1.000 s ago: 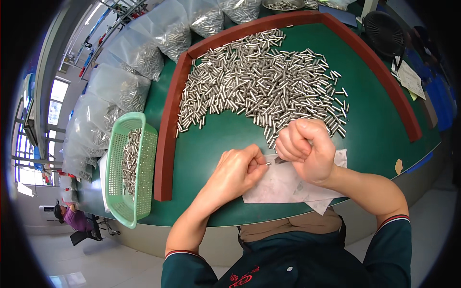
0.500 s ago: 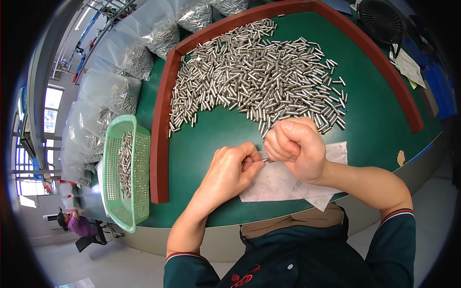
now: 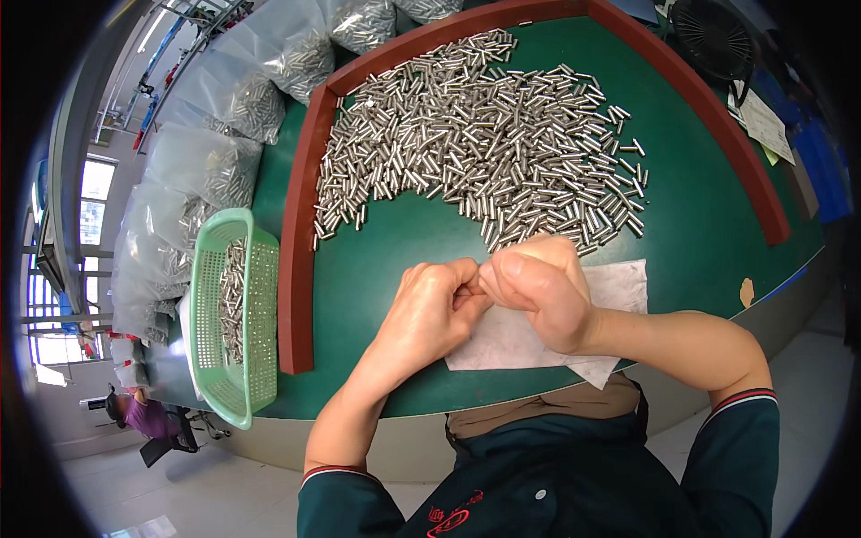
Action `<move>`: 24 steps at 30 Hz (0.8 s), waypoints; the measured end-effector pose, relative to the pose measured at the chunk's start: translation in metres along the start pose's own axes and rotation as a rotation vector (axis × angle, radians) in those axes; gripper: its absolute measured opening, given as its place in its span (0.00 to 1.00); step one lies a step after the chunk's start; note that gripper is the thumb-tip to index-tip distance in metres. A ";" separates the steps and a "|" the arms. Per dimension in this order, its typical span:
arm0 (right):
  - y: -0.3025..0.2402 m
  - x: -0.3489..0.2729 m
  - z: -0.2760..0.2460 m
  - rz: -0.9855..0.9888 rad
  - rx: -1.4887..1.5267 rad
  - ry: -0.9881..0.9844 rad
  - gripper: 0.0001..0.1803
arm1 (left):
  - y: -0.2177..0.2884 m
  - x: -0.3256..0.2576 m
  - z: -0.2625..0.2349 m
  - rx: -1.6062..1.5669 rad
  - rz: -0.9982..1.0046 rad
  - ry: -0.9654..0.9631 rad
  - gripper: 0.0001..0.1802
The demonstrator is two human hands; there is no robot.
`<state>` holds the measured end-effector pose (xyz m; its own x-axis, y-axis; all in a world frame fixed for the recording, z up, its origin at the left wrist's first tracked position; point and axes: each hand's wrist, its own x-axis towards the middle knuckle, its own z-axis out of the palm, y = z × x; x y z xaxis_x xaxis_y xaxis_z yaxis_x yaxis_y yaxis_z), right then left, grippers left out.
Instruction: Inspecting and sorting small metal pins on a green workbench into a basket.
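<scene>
My left hand is closed in a pinch, thumb against fingers, at the near side of the green table. My right hand is curled into a fist, its fingers meeting the left fingertips. A small metal pin showed between them half a second ago; the fingers hide it now, and what lies inside the right fist cannot be seen. Beneath the hands spreads a stained white cloth. Just beyond them lies a wide heap of short, shiny metal pins.
A red-brown raised border runs round the heap. Left of it stands a green perforated basket holding more pins. Clear plastic bags of pins line the far left. A black fan and papers sit at the far right.
My right hand has lowered and shifted left until it meets my left hand, covering the pin that showed between them. The left hand has hardly moved.
</scene>
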<state>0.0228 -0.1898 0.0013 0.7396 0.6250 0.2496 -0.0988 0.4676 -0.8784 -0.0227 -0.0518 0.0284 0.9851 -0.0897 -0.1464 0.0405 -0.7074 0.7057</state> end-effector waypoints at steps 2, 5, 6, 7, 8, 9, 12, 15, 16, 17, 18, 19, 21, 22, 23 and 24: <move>0.001 0.001 0.002 0.037 0.030 0.015 0.17 | 0.000 -0.002 -0.001 -0.008 -0.001 0.011 0.07; 0.001 0.002 0.001 0.046 0.033 0.021 0.17 | 0.002 -0.001 -0.001 -0.012 -0.016 0.004 0.07; 0.000 0.003 0.000 0.046 0.044 0.040 0.18 | 0.002 -0.001 -0.002 -0.009 -0.038 -0.016 0.07; -0.003 0.005 0.000 0.087 0.155 0.058 0.19 | 0.000 -0.002 -0.002 -0.018 -0.020 -0.006 0.06; -0.008 0.008 0.000 0.129 0.264 0.074 0.20 | -0.003 -0.004 -0.002 -0.027 0.000 0.004 0.06; -0.013 0.011 -0.005 0.090 0.315 0.052 0.21 | -0.008 -0.003 -0.004 -0.031 0.017 -0.001 0.06; -0.026 0.022 -0.017 0.058 0.517 0.152 0.20 | -0.030 0.000 -0.009 -0.474 -0.052 -0.034 0.05; -0.030 0.026 -0.027 0.098 0.522 0.205 0.21 | -0.035 0.005 -0.019 -1.170 -0.138 -0.113 0.05; -0.030 0.026 -0.026 0.120 0.520 0.211 0.21 | -0.040 0.007 -0.020 -1.261 -0.136 -0.128 0.05; -0.030 0.025 -0.026 0.142 0.527 0.212 0.21 | -0.043 0.008 -0.020 -1.352 -0.132 -0.144 0.06; -0.028 0.025 -0.025 0.165 0.533 0.215 0.21 | -0.045 0.008 -0.022 -1.387 -0.154 -0.143 0.06; -0.028 0.024 -0.023 0.178 0.533 0.209 0.21 | -0.045 0.009 -0.022 -1.388 -0.152 -0.137 0.06; -0.028 0.024 -0.022 0.187 0.534 0.201 0.21 | -0.045 0.010 -0.023 -1.373 -0.171 -0.117 0.07; -0.028 0.024 -0.023 0.191 0.534 0.201 0.21 | -0.042 0.011 -0.023 -1.373 -0.170 -0.117 0.07; -0.028 0.024 -0.023 0.190 0.533 0.202 0.21 | -0.038 0.013 -0.024 -1.408 -0.191 -0.048 0.08; -0.028 0.024 -0.024 0.187 0.534 0.197 0.22 | -0.035 0.014 -0.024 -1.441 -0.212 0.020 0.10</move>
<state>0.0592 -0.2024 0.0222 0.7815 0.6237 -0.0147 -0.5229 0.6420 -0.5607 -0.0062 -0.0113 0.0178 0.9411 -0.0566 -0.3334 0.2995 0.5976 0.7438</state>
